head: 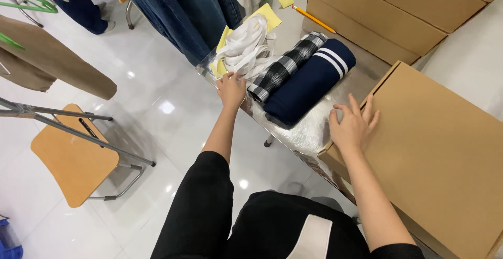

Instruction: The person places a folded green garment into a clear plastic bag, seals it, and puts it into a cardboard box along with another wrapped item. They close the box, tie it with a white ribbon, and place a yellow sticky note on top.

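- Left hand (231, 88) is laid at the near edge of a heap of white ribbon strips (247, 46) on the table (309, 133); its fingers are curled on the strips, though a firm grasp cannot be told.
- Right hand (352, 125) is spread wide and flat, nothing held, on the near corner of a closed cardboard box (445, 154).
- Between the hands, a rolled checked cloth (285, 67) and a rolled navy cloth (309, 83) with white stripes are laid touching, side by side.
- Yellow paper sheets (268, 15) are seen under the strips.
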